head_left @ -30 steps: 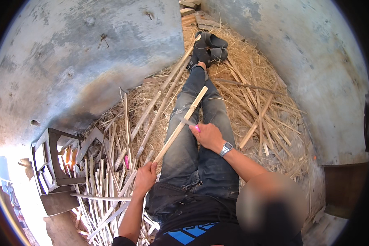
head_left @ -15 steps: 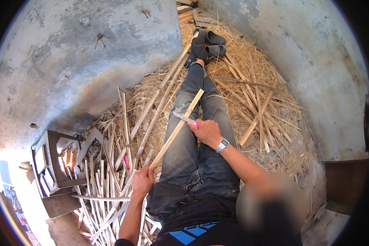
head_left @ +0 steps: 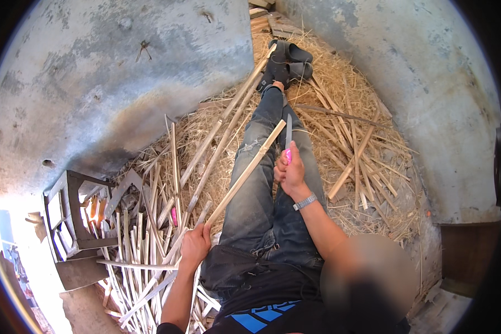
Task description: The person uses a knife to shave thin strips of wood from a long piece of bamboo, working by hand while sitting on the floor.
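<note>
A pale wooden strip [head_left: 249,170] slants across my thighs, its far end raised past my knees. My left hand [head_left: 196,245] is closed round its near end, beside my left hip. In my right hand [head_left: 290,173] is a knife [head_left: 288,133] with a pink handle, gripped in a fist over my right thigh. The blade points away from me, just right of the strip's far end and apart from it. My outstretched legs in worn dark trousers [head_left: 245,214] lie under both.
Many split wooden strips [head_left: 145,278] are heaped at my left, near a dark metal frame [head_left: 89,244]. Straw [head_left: 339,72] covers the ground by my shoes [head_left: 286,64], with more sticks [head_left: 356,150] at the right. Grey walls [head_left: 167,50] rise on both sides.
The knife has come off the strip. My right hand has turned and moved right, so the blade now points forward rather than lying across the wood. My left hand keeps its hold.
</note>
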Demonstrator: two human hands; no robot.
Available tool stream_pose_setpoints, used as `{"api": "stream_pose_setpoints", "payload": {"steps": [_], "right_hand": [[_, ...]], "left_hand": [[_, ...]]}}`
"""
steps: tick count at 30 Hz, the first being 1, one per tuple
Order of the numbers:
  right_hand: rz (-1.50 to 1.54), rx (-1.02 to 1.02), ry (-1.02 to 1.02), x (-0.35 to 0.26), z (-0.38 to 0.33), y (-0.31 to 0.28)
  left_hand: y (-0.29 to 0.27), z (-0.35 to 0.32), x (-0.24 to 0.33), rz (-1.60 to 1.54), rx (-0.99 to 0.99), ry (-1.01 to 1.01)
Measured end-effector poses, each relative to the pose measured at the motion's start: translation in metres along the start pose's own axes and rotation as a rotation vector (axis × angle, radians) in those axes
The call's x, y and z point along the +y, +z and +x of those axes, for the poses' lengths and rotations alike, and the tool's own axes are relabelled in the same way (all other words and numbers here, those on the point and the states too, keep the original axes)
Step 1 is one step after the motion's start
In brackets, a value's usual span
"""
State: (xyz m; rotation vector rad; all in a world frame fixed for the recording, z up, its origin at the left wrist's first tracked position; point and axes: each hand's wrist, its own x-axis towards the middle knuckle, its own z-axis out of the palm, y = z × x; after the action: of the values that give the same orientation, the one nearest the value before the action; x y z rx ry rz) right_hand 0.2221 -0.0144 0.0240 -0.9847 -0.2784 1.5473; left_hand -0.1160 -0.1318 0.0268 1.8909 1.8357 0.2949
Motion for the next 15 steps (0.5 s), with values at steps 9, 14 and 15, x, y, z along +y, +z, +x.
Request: {"api": "stream_pose_setpoints", "payload": {"steps": [9,14,15], "right_hand": [[-1.141,0.006,-0.79,-0.011,-0.009,0.004],[-1.256,-0.09,-0.933,-0.009,0.011,0.003],[-1.251,-0.1,-0.941,-0.011,0.018,0.003]], "left_hand": [[0.0,-0.002,0.005,0.049,-0.008,-0.049],[0.0,0.0,0.01,0.059,-0.039,-0.1],[0.0,0.0,0.01,0.056,-0.046,-0.109]]}}
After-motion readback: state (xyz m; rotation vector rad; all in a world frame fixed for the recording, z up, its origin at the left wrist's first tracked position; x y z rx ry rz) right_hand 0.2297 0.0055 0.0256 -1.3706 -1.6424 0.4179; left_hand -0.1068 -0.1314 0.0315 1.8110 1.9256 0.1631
